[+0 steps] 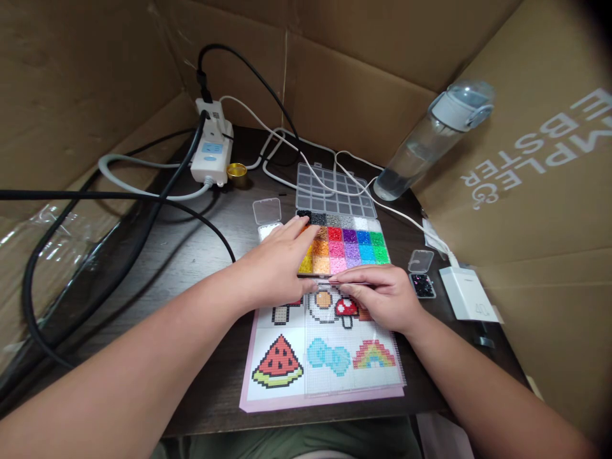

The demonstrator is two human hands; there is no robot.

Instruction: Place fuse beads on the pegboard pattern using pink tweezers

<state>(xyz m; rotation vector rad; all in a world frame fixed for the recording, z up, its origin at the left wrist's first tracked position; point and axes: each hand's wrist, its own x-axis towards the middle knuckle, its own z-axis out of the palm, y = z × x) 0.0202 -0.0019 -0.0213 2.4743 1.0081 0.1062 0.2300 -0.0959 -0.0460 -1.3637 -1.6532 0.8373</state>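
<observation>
The right hand (387, 290) has thumb and fingertips pinched narrow on a thin tool (335, 281), perhaps tweezers, though too little of it shows to be sure. The left hand (287, 255) is spread wide, its fingers over the left side of the bead case (315, 275) and its thumb by the front edge; whether it presses or just hovers I cannot tell. The case lies just ahead of the right hand, its clear lid (337, 205) laid back beyond both hands. The tool is probably light and stiff, best held well back from its tip with a gentle squeeze. The small beads look light, hard and inclined to roll, so one is best nipped at its sides. The case should be thin, rigid plastic; the outer walls are the place to steady it, since a tilt could mix the colors. Below the hands, a clear pegboard (368, 381) overlies the right part of a pattern sheet (296, 341); being flat and perhaps slippery, it is best taken by its edges.
</observation>
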